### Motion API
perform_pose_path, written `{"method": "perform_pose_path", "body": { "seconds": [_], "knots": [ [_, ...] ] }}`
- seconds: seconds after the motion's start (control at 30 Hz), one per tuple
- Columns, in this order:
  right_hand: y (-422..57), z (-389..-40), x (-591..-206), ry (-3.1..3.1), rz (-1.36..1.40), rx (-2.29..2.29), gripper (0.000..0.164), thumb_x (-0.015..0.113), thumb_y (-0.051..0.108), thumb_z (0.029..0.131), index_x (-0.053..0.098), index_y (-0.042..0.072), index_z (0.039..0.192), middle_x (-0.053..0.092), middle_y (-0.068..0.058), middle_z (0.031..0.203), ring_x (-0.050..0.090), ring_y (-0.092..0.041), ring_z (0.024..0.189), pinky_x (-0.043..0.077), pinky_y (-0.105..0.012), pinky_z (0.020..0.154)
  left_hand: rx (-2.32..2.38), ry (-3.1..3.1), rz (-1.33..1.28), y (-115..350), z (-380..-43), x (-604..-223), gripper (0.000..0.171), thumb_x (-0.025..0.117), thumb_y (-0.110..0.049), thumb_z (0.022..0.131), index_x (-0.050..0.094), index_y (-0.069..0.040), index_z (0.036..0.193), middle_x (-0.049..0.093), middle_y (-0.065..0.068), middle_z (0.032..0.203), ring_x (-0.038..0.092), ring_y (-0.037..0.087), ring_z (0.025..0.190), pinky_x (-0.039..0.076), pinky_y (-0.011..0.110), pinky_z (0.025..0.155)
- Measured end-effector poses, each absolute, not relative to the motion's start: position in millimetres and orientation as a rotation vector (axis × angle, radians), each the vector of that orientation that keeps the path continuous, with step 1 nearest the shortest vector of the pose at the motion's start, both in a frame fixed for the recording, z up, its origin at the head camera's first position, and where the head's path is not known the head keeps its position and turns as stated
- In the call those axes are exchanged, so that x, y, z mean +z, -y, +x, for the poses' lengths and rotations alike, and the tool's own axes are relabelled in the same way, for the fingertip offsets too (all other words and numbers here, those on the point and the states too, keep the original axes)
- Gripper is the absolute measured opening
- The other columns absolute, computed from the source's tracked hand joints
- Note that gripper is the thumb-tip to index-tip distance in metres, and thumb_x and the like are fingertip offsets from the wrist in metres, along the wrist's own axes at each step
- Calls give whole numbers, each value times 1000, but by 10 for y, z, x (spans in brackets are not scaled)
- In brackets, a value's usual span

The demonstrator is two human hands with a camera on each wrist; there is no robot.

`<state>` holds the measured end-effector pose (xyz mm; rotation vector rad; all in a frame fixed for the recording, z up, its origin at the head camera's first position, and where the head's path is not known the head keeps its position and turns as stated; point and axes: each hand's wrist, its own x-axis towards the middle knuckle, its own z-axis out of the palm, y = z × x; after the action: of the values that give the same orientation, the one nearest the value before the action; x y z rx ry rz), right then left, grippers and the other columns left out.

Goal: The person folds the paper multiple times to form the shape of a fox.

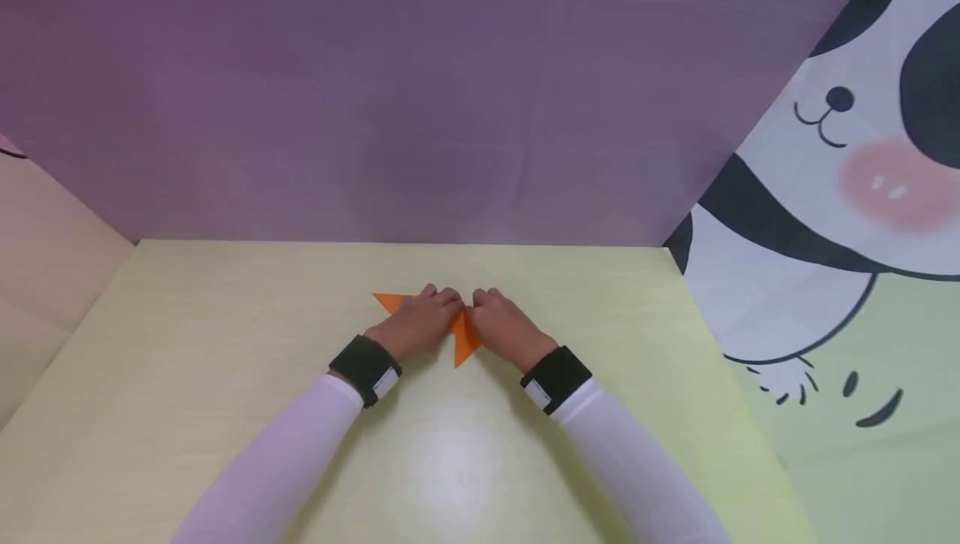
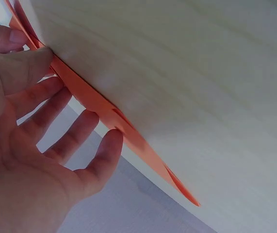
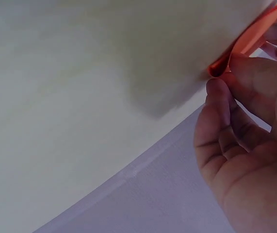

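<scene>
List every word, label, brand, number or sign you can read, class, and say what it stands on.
None can be read.
White patch on the left wristband: too small to tell.
White patch on the right wristband: likewise.
Paper: no print visible.
Panda: drawing only, no words.

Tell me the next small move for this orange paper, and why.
Probably press the rounded fold flat with the right hand while the left hand steadies the orange paper: the fold bulges as an open loop, not creased flat, and both hands pinch the paper.
</scene>
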<state>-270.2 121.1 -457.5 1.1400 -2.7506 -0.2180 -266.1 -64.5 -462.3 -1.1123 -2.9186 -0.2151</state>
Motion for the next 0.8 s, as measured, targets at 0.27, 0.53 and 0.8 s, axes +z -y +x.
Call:
{"method": "perform_pose_path", "body": {
  "seconds": [0.27, 0.53, 0.8],
  "knots": [
    [-1309, -2663, -4642, 2685, 1148, -253, 17, 64, 2, 88, 72, 9, 102, 60, -6, 84, 51, -20, 73, 46, -24, 69, -190, 2895, -1124, 624, -2645, -4627, 35, 54, -5, 94, 56, -8, 129, 53, 5, 131, 48, 26, 105, 51, 34, 69],
    [-1386, -2588, -4638, 2700, 1135, -238, 16, 63, 0, 89, 73, 7, 98, 59, -5, 82, 50, -20, 72, 44, -24, 67, -189, 2941, -1132, 593, -2640, -4579, 38, 54, -3, 92, 54, -7, 130, 52, 6, 133, 47, 27, 105, 49, 33, 69],
    [-1462, -2535, -4657, 2684, 1119, -270, 17, 65, 3, 89, 73, 8, 102, 61, -5, 86, 52, -19, 74, 45, -23, 68, -153, 2933, -1105, 595, -2677, -4592, 38, 55, -4, 92, 55, -7, 129, 52, 6, 131, 48, 27, 104, 50, 34, 68]
  ]
}}
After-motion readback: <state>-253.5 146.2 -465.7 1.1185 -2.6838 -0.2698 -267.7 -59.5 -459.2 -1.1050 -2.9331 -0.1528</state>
